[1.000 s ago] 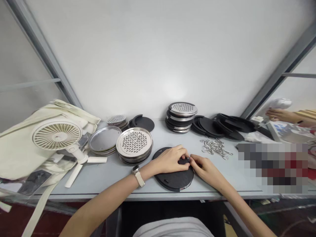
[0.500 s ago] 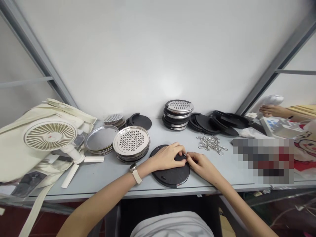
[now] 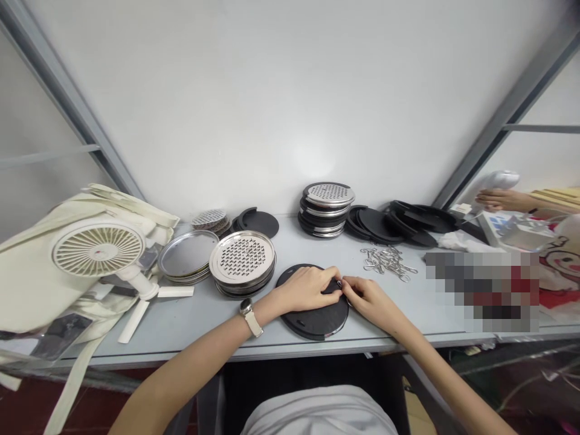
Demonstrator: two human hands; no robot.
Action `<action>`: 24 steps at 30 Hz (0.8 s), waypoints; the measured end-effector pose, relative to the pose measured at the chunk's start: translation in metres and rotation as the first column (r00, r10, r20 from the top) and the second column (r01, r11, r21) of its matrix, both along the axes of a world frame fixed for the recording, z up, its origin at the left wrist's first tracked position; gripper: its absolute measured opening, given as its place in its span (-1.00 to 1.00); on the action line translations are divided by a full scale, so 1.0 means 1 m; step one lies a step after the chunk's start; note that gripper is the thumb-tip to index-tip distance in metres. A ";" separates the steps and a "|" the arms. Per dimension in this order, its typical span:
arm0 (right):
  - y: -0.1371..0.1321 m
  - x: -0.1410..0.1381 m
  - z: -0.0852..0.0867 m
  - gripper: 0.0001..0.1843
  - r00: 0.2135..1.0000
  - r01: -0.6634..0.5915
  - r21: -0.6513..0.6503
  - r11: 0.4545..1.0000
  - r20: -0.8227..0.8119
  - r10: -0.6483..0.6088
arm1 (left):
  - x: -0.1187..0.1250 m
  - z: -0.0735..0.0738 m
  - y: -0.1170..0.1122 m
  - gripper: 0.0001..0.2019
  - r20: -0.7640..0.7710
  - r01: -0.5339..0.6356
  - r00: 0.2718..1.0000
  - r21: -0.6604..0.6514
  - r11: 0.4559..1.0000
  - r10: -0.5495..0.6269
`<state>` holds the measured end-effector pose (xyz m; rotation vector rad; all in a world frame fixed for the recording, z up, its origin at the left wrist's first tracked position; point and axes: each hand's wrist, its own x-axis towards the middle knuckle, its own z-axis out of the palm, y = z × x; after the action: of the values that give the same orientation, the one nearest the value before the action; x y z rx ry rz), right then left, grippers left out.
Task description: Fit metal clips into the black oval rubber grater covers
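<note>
A round black disc [image 3: 315, 317] lies flat on the grey table near its front edge. My left hand [image 3: 308, 289] rests on the disc's top, fingers curled and pinching at its right rim. My right hand [image 3: 369, 299] meets it there, fingers pinched on a small metal clip at the disc's edge. The clip is mostly hidden between the fingertips. A watch sits on my left wrist.
Loose metal clips [image 3: 387, 263] lie right of the hands. Perforated steel discs [image 3: 243, 258] and plain steel plates [image 3: 188, 257] stack at left, assembled discs [image 3: 326, 208] and black discs [image 3: 399, 223] at the back. A white fan [image 3: 97, 249] on a cloth bag sits far left. Another person's hand [image 3: 502, 198] works at far right.
Both hands stay pinched at the disc's right rim. The view has shifted slightly; the disc and hands sit a little further left and up in the picture.
</note>
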<state>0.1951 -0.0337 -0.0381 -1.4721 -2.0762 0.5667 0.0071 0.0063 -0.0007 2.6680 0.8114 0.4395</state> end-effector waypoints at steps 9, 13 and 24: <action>-0.001 0.000 0.001 -0.62 1.000 -0.009 0.007 1.000 0.005 0.009 | 0.000 0.002 -0.002 -0.84 -0.084 0.027 0.996 0.109 0.994 -0.018; -0.001 0.000 0.002 -0.63 1.000 -0.014 0.013 1.000 -0.005 0.014 | 0.000 0.002 -0.002 -0.84 -0.096 0.034 0.995 0.137 0.990 -0.021; -0.001 0.001 0.001 -0.67 1.000 -0.025 0.012 1.000 0.008 0.025 | 0.000 0.006 -0.004 -0.86 -0.088 0.034 0.996 0.100 0.994 -0.025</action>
<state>0.1961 -0.0350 -0.0368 -1.4461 -2.1031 0.5573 0.0071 0.0023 0.0052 2.8064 0.7934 0.3688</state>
